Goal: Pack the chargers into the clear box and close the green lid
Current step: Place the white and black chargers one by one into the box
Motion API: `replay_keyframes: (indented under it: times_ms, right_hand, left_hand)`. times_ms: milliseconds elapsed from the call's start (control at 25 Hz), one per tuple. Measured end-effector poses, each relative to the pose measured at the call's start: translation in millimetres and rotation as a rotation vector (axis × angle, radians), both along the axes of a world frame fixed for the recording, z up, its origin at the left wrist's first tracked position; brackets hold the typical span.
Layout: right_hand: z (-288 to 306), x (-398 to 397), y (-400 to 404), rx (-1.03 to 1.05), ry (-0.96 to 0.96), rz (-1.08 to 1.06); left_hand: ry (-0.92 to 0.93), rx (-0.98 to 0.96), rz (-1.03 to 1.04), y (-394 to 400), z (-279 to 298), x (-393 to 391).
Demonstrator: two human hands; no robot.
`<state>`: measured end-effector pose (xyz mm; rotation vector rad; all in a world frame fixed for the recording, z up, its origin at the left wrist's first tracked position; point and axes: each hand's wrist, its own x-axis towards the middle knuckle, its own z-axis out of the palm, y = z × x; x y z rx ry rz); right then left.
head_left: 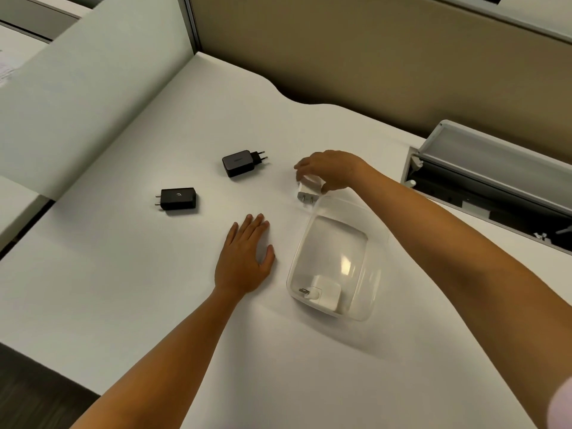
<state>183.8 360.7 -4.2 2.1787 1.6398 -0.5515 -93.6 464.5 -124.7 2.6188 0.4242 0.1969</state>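
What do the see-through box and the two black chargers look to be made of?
Clear box: probably glossy transparent plastic; the desk shows through and it glints. Black chargers: likely hard plastic, smooth and faintly sheened, with metal-looking pins.

I see a smooth matt white tabletop, a clear glossy plastic box, and two matt black plastic chargers at eleven o'clock.

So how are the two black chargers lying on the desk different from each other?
The far black charger is chunkier, with a raised plug piece, and its pins point right. The near black charger looks flatter, a plain block with a small mark on top, and its pins point left. Both are black, have two round pins, and lie untouched on the white desk.
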Motion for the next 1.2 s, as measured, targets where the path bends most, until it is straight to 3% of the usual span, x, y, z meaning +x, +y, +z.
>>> replay_keyframes:
  times_ms: [160,320,400,560,800,1200]
  right_hand:
    - [-10.4,4.6,-18.2,0.120,0.085,-0.269]
    - [18.4,-17.2,-57.4,0.616,0.269,-0.670]
    - [42.9,-43.9,-81.4,0.718,0.355,-0.753]
    - [61.8,-119.2,-122.5,0.528,0.540,-0.815]
    - [7.2,-176.3,-130.7,0.301,0.274,-0.887]
    - [-7.9,-174.7,-129.1,0.292,0.273,-0.954]
  left_hand:
    - [-0.005,0.003,0.003,1.0,0.7,0.1]
    - [-0.001,-0.001,-0.003,1.1,2.0,0.2]
    - [0.003,0.003,-0.008,0.9,2.8,-0.1]
    - [0.000,0.012,-0.013,0.5,3.7,-0.9]
    - [-0.004,0.022,-0.021,-0.5,5.1,-1.4]
    - [-0.010,0.025,-0.028,-0.4,2.3,-0.5]
